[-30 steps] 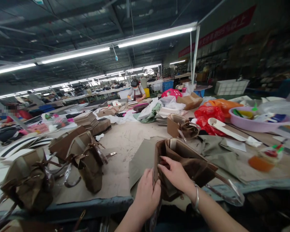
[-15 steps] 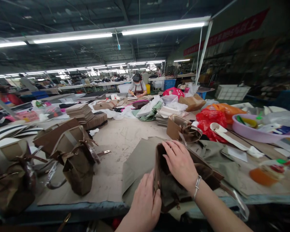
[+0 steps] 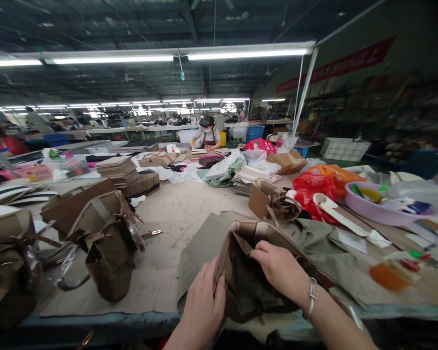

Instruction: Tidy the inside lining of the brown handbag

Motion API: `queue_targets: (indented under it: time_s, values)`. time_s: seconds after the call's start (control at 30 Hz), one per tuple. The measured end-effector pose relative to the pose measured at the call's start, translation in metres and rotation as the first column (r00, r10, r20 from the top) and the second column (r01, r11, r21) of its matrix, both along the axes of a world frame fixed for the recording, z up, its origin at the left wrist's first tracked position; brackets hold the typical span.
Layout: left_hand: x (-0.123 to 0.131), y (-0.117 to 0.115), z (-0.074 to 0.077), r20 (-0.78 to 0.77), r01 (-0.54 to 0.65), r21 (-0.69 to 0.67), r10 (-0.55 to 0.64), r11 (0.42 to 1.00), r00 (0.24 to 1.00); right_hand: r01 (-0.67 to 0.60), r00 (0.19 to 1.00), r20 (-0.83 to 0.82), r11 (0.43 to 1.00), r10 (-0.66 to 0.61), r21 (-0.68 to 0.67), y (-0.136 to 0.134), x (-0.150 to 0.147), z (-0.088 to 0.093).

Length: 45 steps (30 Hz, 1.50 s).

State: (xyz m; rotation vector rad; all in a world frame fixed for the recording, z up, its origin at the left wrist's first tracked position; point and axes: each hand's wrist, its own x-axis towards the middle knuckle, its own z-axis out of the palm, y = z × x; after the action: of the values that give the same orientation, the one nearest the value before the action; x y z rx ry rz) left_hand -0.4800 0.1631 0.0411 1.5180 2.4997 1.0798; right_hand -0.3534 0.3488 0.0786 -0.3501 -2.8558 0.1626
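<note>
A brown-olive handbag (image 3: 246, 291) stands with its mouth open at the table's front edge. My left hand (image 3: 202, 299) is closed on the bag's left rim, thumb on the inner side and fingers along the outside. My right hand (image 3: 279, 270), with a bracelet at the wrist, reaches into the mouth with curled fingers closed on the dark inner fabric; its fingertips are partly hidden. Behind the bag lies a flat grey-green fabric piece (image 3: 197, 248). Another small handbag (image 3: 261, 197) stands just beyond.
Several similar bags, one nearest (image 3: 111, 265), stand at the left. Stacked boards (image 3: 117, 170) lie farther back. To the right are a red plastic bag (image 3: 316, 189), a purple basin (image 3: 383, 209) and an orange-filled container (image 3: 390, 277). A co-worker (image 3: 207, 136) sits across the table.
The bag's mouth is spread wider and shows more of its inside. My right hand has moved off the upper rim, down and right, its fingers now curled. My left hand stays on the rim.
</note>
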Motion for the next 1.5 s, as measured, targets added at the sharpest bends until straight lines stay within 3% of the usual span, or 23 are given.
queue_targets:
  time_s: [0.1, 0.2, 0.3, 0.4, 0.47, 0.57, 0.67, 0.77, 0.87, 1.0, 1.3, 1.4, 1.5]
  values:
    - [-0.005, 0.003, 0.001, 0.021, -0.011, 0.015, 0.011, 1.000, 1.000, -0.138, 0.982, 0.112, 0.985, 0.149, -0.100, -0.002, 0.018, 0.005]
    - [-0.006, 0.005, 0.005, 0.047, 0.026, 0.012, -0.026, 1.000, 0.999, -0.181, 0.957, 0.188, 0.962, 0.220, -0.206, -0.002, 0.033, 0.011]
    - [-0.005, 0.007, 0.008, 0.042, 0.065, 0.019, -0.066, 0.998, 0.997, -0.073, 0.977, 0.183, 0.975, 0.112, -0.208, -0.005, 0.040, 0.021]
    - [-0.003, 0.008, 0.012, 0.049, 0.100, 0.032, -0.101, 0.994, 0.994, 0.065, 0.997, 0.051, 0.981, -0.057, -0.185, -0.015, 0.040, 0.032]
    - [-0.001, 0.008, 0.016, 0.065, 0.114, 0.025, -0.115, 0.993, 0.991, 0.047, 0.998, -0.038, 0.978, -0.055, -0.205, -0.024, 0.034, 0.035]
    - [0.000, 0.008, 0.023, 0.085, 0.108, -0.014, -0.106, 0.994, 0.991, -0.001, 0.988, -0.149, 0.973, -0.035, -0.230, -0.035, 0.017, 0.029]
    - [0.000, 0.009, 0.029, 0.086, 0.080, -0.066, -0.074, 0.995, 0.994, 0.123, 0.943, -0.271, 0.959, -0.193, -0.256, -0.033, -0.008, 0.017]
    - [0.000, 0.011, 0.029, 0.057, 0.014, -0.121, -0.007, 0.993, 0.998, 0.214, 0.921, -0.267, 0.942, -0.283, -0.260, -0.025, -0.028, 0.005]
    - [-0.003, 0.012, 0.024, 0.000, -0.047, -0.137, 0.047, 0.989, 0.999, 0.176, 0.953, -0.219, 0.971, -0.210, -0.162, -0.019, -0.032, -0.002]
    - [-0.010, 0.013, 0.019, -0.023, -0.066, -0.124, 0.064, 0.990, 0.998, 0.009, 0.982, -0.186, 0.997, -0.024, -0.077, -0.022, -0.017, -0.004]
    - [-0.025, 0.017, 0.018, 0.022, -0.070, -0.117, 0.073, 0.991, 0.997, -0.266, 0.964, -0.043, 0.962, 0.263, -0.069, -0.037, 0.011, 0.002]
    - [-0.029, 0.015, 0.020, 0.069, -0.046, -0.110, 0.054, 0.993, 0.996, -0.208, 0.977, -0.067, 0.974, 0.202, -0.087, -0.035, 0.014, -0.001]
    - [-0.029, 0.013, 0.021, 0.112, -0.009, -0.077, 0.018, 0.997, 0.994, -0.046, 0.990, -0.139, 0.993, 0.030, -0.111, -0.025, 0.014, -0.004]
